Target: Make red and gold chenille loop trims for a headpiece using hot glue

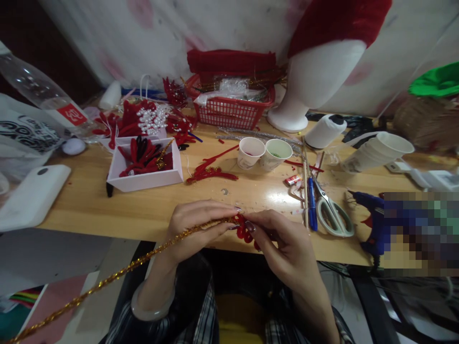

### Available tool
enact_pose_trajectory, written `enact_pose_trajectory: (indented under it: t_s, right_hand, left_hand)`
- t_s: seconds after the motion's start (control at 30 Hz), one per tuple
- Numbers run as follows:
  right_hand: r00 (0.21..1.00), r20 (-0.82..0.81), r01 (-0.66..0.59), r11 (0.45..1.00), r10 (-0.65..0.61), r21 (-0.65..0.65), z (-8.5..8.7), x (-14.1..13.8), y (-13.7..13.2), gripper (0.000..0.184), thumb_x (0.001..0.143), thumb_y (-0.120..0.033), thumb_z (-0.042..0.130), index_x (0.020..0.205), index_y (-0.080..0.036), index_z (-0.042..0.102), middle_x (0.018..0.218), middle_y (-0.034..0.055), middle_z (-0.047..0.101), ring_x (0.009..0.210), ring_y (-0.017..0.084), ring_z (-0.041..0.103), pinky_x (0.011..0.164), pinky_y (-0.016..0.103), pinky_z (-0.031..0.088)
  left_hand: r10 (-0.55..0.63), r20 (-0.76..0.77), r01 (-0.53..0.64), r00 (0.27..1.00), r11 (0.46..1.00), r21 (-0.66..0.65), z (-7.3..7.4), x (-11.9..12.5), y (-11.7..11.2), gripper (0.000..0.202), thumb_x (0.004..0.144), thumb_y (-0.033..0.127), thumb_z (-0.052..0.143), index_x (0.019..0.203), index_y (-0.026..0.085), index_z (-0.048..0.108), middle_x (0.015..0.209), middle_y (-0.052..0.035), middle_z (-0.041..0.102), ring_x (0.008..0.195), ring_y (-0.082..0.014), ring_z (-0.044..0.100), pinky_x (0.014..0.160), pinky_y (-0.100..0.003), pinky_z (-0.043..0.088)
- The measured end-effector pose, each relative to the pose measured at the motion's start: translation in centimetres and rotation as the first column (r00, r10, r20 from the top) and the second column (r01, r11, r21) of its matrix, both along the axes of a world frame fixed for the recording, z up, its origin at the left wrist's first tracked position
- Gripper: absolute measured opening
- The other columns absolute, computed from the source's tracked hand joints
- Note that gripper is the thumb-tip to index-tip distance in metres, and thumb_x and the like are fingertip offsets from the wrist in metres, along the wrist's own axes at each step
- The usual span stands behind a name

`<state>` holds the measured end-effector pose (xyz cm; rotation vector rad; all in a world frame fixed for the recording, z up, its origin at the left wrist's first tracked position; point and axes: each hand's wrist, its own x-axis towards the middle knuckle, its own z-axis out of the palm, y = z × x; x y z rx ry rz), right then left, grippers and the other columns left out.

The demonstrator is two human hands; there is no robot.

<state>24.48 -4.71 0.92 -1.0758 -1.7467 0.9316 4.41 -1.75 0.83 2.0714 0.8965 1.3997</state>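
Note:
My left hand (195, 228) is closed in a pinch on a long gold tinsel stem (107, 279), which trails down to the lower left. My right hand (283, 239) is closed on a small red looped pipe-cleaner piece (244, 228), held between both hands at the front edge of the wooden table (89, 200). The gold stem's tip meets the red piece at my fingertips.
A white box of red pieces (143, 165), loose red stems (211, 173), two paper cups (263, 153), scissors (332, 212), a blue pen (311, 203), a blue glue gun (373, 220), a red basket (229, 100), a white thread spool (324, 130), a cup stack (376, 150), a white mannequin neck (311, 81).

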Motion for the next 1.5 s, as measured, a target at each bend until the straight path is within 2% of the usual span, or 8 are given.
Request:
enact_pose_trajectory:
  t_s: [0.23, 0.47, 0.6, 0.7, 0.8, 0.93, 1.13, 1.5]
  right_hand:
    - [1.000, 0.031, -0.004, 0.999, 0.003, 0.040, 0.1, 0.2, -0.2, 0.025, 0.095, -0.010, 0.053, 0.113, -0.021, 0.066, 0.084, 0.0000, 0.071, 0.069, 0.010, 0.069, 0.060, 0.020, 0.056]
    - [0.996, 0.047, 0.076, 0.992, -0.081, 0.105, -0.4, -0.4, 0.1, 0.023, 0.095, -0.010, 0.052, 0.112, -0.019, 0.065, 0.085, 0.0004, 0.072, 0.070, 0.010, 0.070, 0.060, 0.020, 0.056]
    - [0.987, 0.048, 0.146, 0.978, -0.154, 0.151, -0.8, -0.9, 0.4, 0.024, 0.095, -0.010, 0.053, 0.112, -0.020, 0.065, 0.086, -0.0002, 0.072, 0.069, 0.010, 0.069, 0.061, 0.020, 0.056]
    - [0.978, 0.033, 0.194, 0.963, -0.204, 0.188, -1.0, -1.1, 0.3, 0.026, 0.095, -0.009, 0.052, 0.113, -0.022, 0.065, 0.086, -0.0007, 0.072, 0.068, 0.010, 0.069, 0.059, 0.020, 0.056]
    - [0.965, -0.005, 0.256, 0.943, -0.261, 0.213, -1.4, -1.3, 0.2, 0.025, 0.095, -0.009, 0.054, 0.112, -0.022, 0.065, 0.086, 0.0000, 0.072, 0.066, 0.011, 0.069, 0.056, 0.021, 0.056]
    - [0.955, -0.033, 0.294, 0.926, -0.295, 0.236, -1.9, -1.5, 0.2, 0.025, 0.095, -0.009, 0.055, 0.114, -0.021, 0.065, 0.085, 0.0005, 0.073, 0.067, 0.012, 0.070, 0.055, 0.022, 0.058]
    - [0.945, -0.055, 0.324, 0.913, -0.321, 0.249, -1.7, -1.5, 0.3, 0.025, 0.094, -0.009, 0.055, 0.112, -0.022, 0.066, 0.086, 0.0004, 0.074, 0.066, 0.012, 0.071, 0.053, 0.022, 0.059]
    - [0.918, -0.089, 0.397, 0.887, -0.387, 0.237, -1.4, -1.8, 0.2, 0.022, 0.093, -0.012, 0.057, 0.110, -0.019, 0.069, 0.086, 0.0023, 0.076, 0.061, 0.011, 0.071, 0.050, 0.021, 0.059]
  left_hand:
    - [0.025, -0.035, -0.023, 0.999, 0.998, 0.059, 0.3, 0.2, -0.3, 0.017, 0.082, 0.011, 0.076, 0.097, 0.018, 0.078, 0.091, -0.0054, 0.082, 0.081, -0.0156, 0.078, 0.076, -0.022, 0.063]
    - [0.066, -0.020, -0.068, 0.998, 0.993, -0.099, 0.2, 0.4, 0.4, 0.027, 0.077, 0.007, 0.078, 0.097, 0.024, 0.081, 0.089, -0.0023, 0.082, 0.079, -0.0165, 0.078, 0.074, -0.022, 0.063]
    - [0.117, 0.027, -0.100, 0.993, 0.926, -0.364, 0.1, 0.6, 0.6, 0.031, 0.076, 0.009, 0.078, 0.102, 0.026, 0.081, 0.100, -0.0022, 0.082, 0.089, -0.0175, 0.077, 0.082, -0.022, 0.063]
    - [0.125, 0.222, 0.004, 0.967, 0.864, -0.504, -0.2, 1.2, 0.2, 0.033, 0.077, 0.011, 0.077, 0.106, 0.026, 0.079, 0.107, -0.0027, 0.080, 0.094, -0.0179, 0.077, 0.083, -0.022, 0.063]
    - [0.202, 0.431, 0.100, 0.879, 0.806, -0.584, -0.6, 2.2, -0.1, 0.023, 0.078, 0.016, 0.078, 0.099, 0.023, 0.080, 0.098, -0.0028, 0.082, 0.087, -0.0177, 0.078, 0.078, -0.022, 0.064]
    - [0.335, 0.537, 0.125, 0.774, 0.750, -0.649, -1.0, 3.5, 0.0, 0.011, 0.076, 0.023, 0.082, 0.086, 0.019, 0.081, 0.081, -0.0027, 0.082, 0.073, -0.0154, 0.077, 0.071, -0.019, 0.064]
    - [0.354, 0.552, 0.099, 0.755, 0.771, -0.629, -0.8, 4.5, 0.0, 0.006, 0.073, 0.018, 0.082, 0.078, 0.018, 0.079, 0.079, -0.0005, 0.081, 0.073, -0.0131, 0.076, 0.071, -0.016, 0.061]
    - [0.424, 0.485, -0.070, 0.765, 0.803, -0.592, -0.9, 5.6, -0.6, 0.008, 0.075, 0.015, 0.078, 0.078, 0.019, 0.071, 0.077, 0.0028, 0.075, 0.072, -0.0115, 0.073, 0.068, -0.017, 0.059]
